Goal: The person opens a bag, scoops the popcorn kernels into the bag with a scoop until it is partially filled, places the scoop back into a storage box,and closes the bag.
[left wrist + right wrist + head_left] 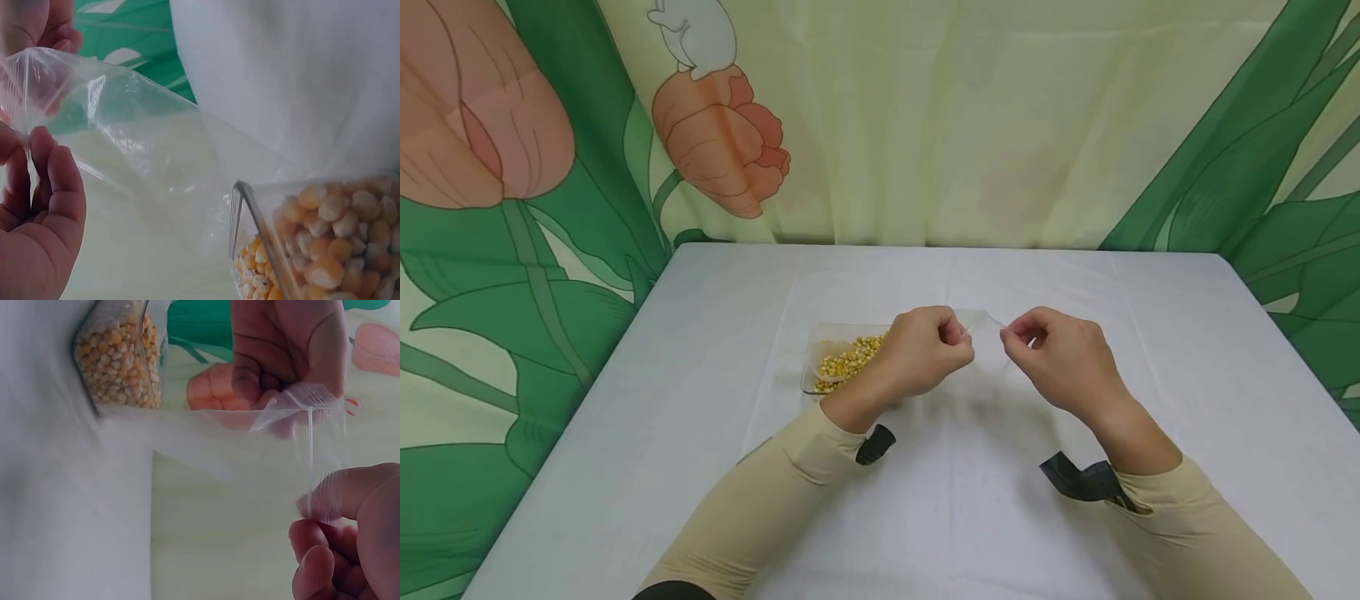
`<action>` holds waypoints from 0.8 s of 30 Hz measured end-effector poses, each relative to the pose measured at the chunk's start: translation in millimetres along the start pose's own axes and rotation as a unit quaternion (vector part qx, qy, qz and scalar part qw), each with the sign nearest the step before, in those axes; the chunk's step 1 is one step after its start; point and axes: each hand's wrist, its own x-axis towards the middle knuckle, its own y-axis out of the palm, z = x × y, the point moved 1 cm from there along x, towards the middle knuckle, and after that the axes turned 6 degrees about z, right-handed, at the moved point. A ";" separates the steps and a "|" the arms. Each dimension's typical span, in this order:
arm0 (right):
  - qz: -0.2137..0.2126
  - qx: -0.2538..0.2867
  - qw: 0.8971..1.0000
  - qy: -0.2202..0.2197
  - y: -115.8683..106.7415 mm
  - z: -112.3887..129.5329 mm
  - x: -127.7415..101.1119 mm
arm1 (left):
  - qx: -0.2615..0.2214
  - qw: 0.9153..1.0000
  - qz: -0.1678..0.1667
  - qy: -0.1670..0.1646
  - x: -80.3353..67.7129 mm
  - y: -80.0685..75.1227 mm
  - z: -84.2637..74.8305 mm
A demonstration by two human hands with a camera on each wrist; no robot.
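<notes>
White table, both hands pinching clear bag

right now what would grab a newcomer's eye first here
Both hands meet over the middle of the white table: the left hand and right hand each pinch an edge of a clear plastic bag. Just left of them sits a clear tray of yellow corn kernels, with a bold tulip-print curtain behind.

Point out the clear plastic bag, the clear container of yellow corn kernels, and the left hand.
Clear plastic bag (144, 150), left wrist view, middle of its film.
Clear container of yellow corn kernels (842, 360), head view, on the kernels.
Left hand (925, 350), head view, back of the hand.
</notes>
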 end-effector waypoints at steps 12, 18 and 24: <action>-0.016 -0.025 1.000 0.001 -4.9 0.5 2.3 | 0.035 0.999 -0.030 0.015 -1.0 -8.5 1.3; -0.007 -0.020 1.000 0.002 -7.2 1.4 2.1 | 0.043 0.999 -0.027 0.010 0.0 -9.5 1.4; -0.006 -0.011 1.000 0.005 -8.4 0.7 0.1 | 0.022 0.999 -0.026 0.008 -0.6 -8.6 3.4</action>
